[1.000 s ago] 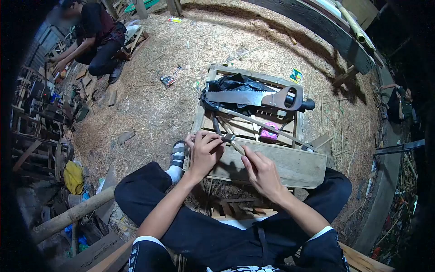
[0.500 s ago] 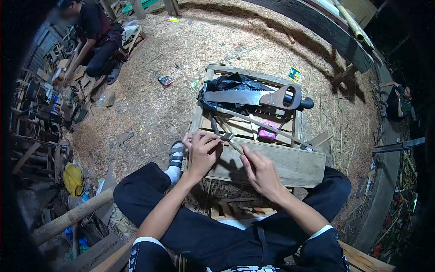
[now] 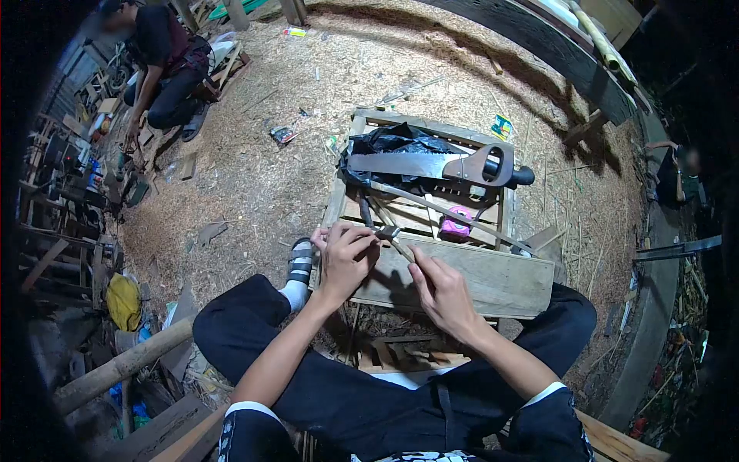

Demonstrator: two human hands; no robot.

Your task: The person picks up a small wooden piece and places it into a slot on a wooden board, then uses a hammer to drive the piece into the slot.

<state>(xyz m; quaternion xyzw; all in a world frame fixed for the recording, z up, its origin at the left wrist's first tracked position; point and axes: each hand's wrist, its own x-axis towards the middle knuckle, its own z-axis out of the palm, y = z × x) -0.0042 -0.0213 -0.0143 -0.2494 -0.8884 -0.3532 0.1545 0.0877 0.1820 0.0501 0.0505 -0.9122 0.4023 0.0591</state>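
Observation:
My right hand [image 3: 443, 294] is closed around the handle of a small hammer [image 3: 402, 248], whose metal head lies beside the fingertips of my left hand [image 3: 346, 258]. The left fingers are pinched together over the left end of a wooden board [image 3: 493, 279]; what they hold is too small and hidden to name. Beyond my hands, a handsaw [image 3: 408, 164] rests on a black plastic bag [image 3: 392, 138] on a slatted wooden crate [image 3: 339, 202]. A pink tape measure [image 3: 456, 223] sits on the slats near a thin wooden strip [image 3: 439, 208].
One person [image 3: 165, 69] crouches at the upper left near scattered tools and wood scraps. Another person [image 3: 679, 173] is at the far right. A bamboo pole [image 3: 127, 366] lies at the lower left, and a thick beam [image 3: 554, 65] crosses the upper right.
The crouching person's arm at the upper left has shifted. My hands and the hammer have hardly moved.

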